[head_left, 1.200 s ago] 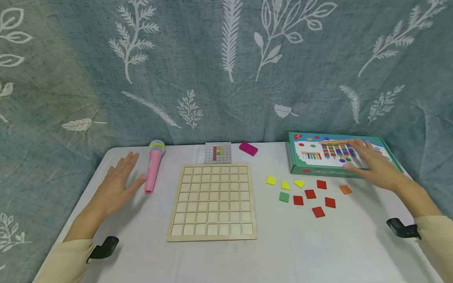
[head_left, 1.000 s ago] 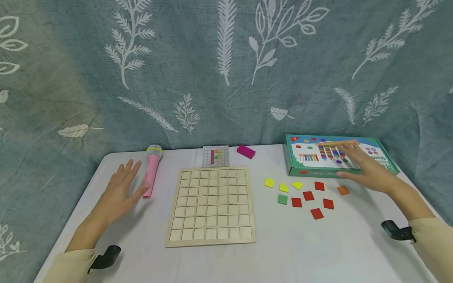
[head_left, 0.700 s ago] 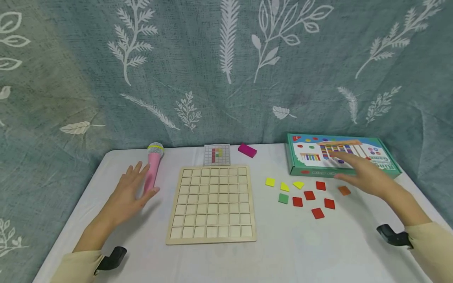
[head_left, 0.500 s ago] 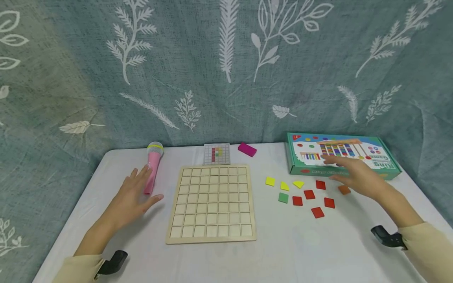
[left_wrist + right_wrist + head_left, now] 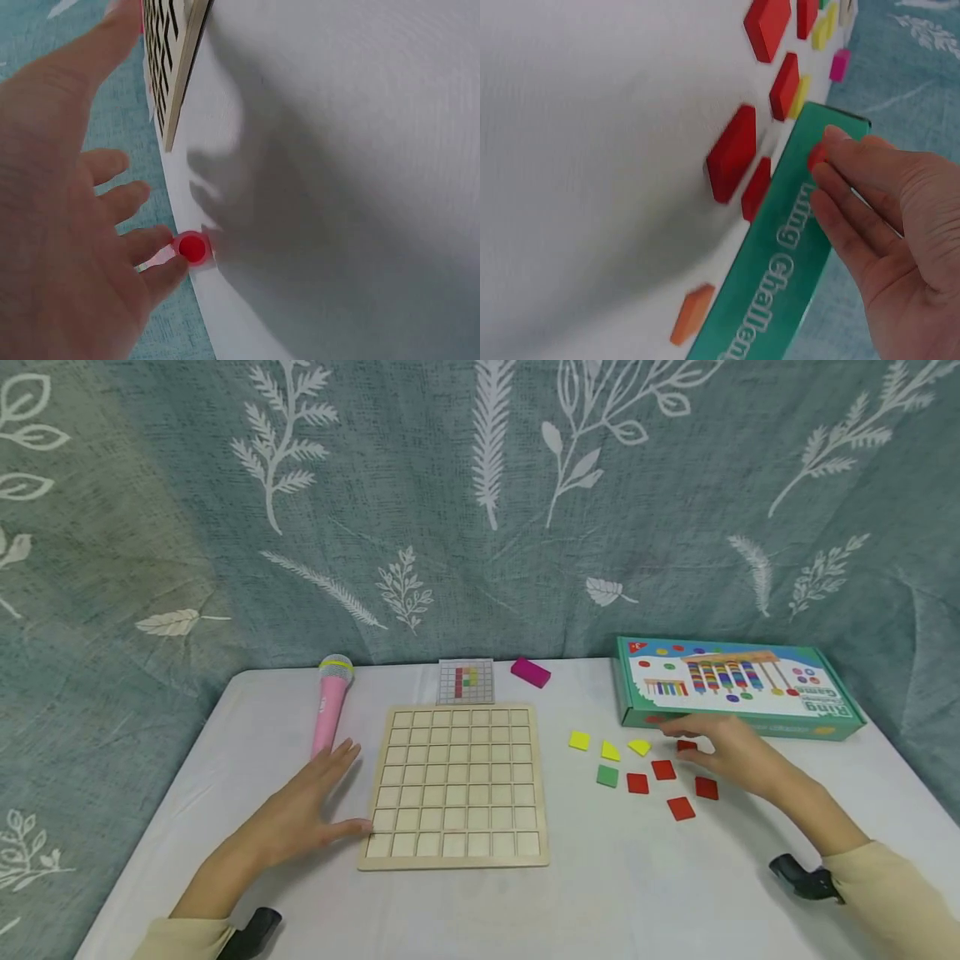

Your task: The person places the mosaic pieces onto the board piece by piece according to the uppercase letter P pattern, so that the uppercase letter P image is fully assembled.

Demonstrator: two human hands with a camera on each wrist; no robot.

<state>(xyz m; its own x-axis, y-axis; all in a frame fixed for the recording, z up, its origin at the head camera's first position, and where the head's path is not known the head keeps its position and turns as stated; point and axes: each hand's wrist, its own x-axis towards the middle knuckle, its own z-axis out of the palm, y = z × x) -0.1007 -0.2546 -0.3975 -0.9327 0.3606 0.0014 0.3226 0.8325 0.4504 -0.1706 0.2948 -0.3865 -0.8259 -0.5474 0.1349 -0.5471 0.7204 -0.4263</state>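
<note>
My left hand (image 5: 292,817) is held over the left side of the wooden grid board (image 5: 450,863), fingers spread and thumb overlapping the frame's edge in the head view. Its fingertips overlap the lower end of a pink toy microphone (image 5: 328,710). My right hand (image 5: 738,758) hangs above the red square tiles, thumb and fingers apart with nothing between them. It partly covers the red tile (image 5: 686,746) nearest the box. Other red tiles (image 5: 680,808), a green tile (image 5: 607,776) and yellow tiles (image 5: 579,740) lie between that hand and the board.
A green-edged game box (image 5: 832,714) lies at the back right. Behind the board sit a small pattern card (image 5: 466,695) and a magenta block (image 5: 530,672). An orange tile (image 5: 692,313), hidden in the head view, shows beside the box. A leaf-print curtain (image 5: 480,568) hangs behind.
My left hand has moved right and nearer, from beside the microphone to the board's left edge. My right hand has come down and left, off the box's top to the red tiles.
</note>
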